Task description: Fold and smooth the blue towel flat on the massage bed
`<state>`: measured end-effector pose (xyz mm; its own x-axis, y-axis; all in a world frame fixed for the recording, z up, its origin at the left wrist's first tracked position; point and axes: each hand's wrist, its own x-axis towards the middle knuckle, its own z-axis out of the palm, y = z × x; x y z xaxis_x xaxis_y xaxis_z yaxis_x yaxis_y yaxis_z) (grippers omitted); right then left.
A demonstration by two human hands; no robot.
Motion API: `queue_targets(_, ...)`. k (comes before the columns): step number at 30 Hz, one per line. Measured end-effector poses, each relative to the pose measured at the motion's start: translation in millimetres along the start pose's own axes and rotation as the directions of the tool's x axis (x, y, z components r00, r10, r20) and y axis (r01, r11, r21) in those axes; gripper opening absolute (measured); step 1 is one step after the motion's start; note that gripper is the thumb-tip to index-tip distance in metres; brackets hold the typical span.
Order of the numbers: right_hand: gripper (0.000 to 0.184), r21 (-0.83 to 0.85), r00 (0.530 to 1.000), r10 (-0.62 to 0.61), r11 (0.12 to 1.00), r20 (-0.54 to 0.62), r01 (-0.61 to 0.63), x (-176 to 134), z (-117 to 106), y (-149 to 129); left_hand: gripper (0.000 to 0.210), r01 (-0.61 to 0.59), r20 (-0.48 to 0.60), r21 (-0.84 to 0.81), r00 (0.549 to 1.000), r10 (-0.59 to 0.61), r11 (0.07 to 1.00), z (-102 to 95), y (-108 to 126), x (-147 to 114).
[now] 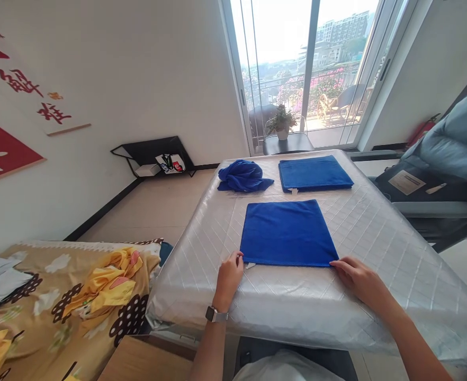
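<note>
Nearest to me, my left hand (228, 278) pinches the near left corner of the folded blue towel (288, 234), fingers curled shut on the hem beside its small white tag. My right hand (359, 280) lies at the near right corner, fingers stretched out almost flat; whether they grip the edge or only touch it I cannot tell. The towel lies flat and square on the plastic-wrapped mattress (376, 233) — by the look of it, this one is folded. Farther off, a finished folded stack (315, 173) sits at the far edge, and just left of it a crumpled blue towel (243, 176) lies in a heap — unfolded work, I judge.
</note>
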<state>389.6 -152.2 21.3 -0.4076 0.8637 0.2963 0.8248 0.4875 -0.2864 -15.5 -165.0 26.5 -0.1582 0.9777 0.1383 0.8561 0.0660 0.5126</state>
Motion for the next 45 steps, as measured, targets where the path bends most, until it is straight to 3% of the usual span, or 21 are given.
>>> queue_targets(5, 0.034, -0.103, 0.999, 0.006, 0.995, 0.035, -0.002, 17, -9, -8, 0.025, -0.04, 0.003, 0.016, 0.999, 0.039, 0.999, 1.6, -1, -3)
queue_targets(8, 0.039, -0.157, 0.998, 0.056, 0.986, -0.024, -0.059, 37, -6, -16, 0.024, -0.046, -0.016, 0.031, 0.999, 0.047, 0.998, 3.3, -2, -4)
queue_targets(11, 0.046, -0.157, 0.994, 0.088, 0.983, -0.064, -0.097, 56, 11, -23, 0.022, -0.06, -0.041, 0.062, 0.997, 0.062, 0.996, 4.7, -2, -5)
queue_targets(16, 0.061, -0.242, 0.983, 0.18, 0.956, 0.023, -0.169, 59, 53, -21, 0.023, -0.075, -0.054, 0.098, 0.995, 0.081, 0.992, 3.7, 1, -10)
queue_targets(21, 0.068, -0.26, 0.978, 0.202, 0.949, 0.057, -0.181, 50, 65, -16, 0.025, -0.065, -0.035, 0.194, 0.997, 0.073, 0.979, -0.9, 2, -12)
queue_targets(25, 0.069, -0.239, 0.97, 0.235, 0.947, 0.063, -0.214, 52, 65, -18, 0.027, -0.06, -0.122, 0.273, 0.988, 0.097, 0.96, -2.8, 27, -3)
queue_targets(27, 0.07, -0.23, 0.967, 0.246, 0.947, 0.066, -0.225, 53, 66, -18, 0.028, -0.184, -0.081, 0.209, 0.975, 0.205, 0.96, 5.6, 59, 5)
queue_targets(29, 0.071, -0.226, 0.964, 0.257, 0.945, 0.06, -0.238, 52, 68, -17, 0.027, -0.402, 0.018, 0.109, 0.915, 0.402, 0.909, 24.9, 100, 15)
queue_targets(31, 0.068, -0.219, 0.966, 0.254, 0.946, 0.048, -0.238, 50, 69, -14, 0.031, -0.625, 0.112, 0.022, 0.777, 0.619, 0.781, 53.8, 143, 25)
queue_targets(33, 0.066, -0.208, 0.972, 0.229, 0.954, 0.043, -0.216, 47, 71, -11, 0.041, -0.746, 0.166, 0.003, 0.657, 0.736, 0.666, 85.7, 177, 33)
queue_targets(35, 0.068, -0.198, 0.979, 0.196, 0.963, 0.06, -0.181, 46, 71, -10, 0.051, -0.772, 0.21, 0.032, 0.626, 0.751, 0.634, 111.3, 194, 40)
queue_targets(37, 0.067, -0.197, 0.975, 0.208, 0.962, 0.074, -0.19, 47, 71, -10, 0.058, -0.745, 0.251, 0.078, 0.658, 0.71, 0.663, 123.6, 192, 47)
queue_targets(39, 0.065, -0.206, 0.964, 0.256, 0.949, 0.07, -0.237, 49, 70, -12, 0.062, -0.698, 0.277, 0.121, 0.706, 0.652, 0.705, 121.4, 173, 52)
queue_targets(42, 0.071, -0.217, 0.951, 0.301, 0.935, 0.064, -0.281, 52, 68, -17, 0.065, -0.577, 0.269, 0.178, 0.807, 0.525, 0.797, 98.7, 126, 58)
queue_targets(45, 0.074, -0.216, 0.949, 0.304, 0.935, 0.083, -0.28, 54, 66, -18, 0.069, -0.378, 0.212, 0.244, 0.919, 0.332, 0.893, 68.1, 73, 56)
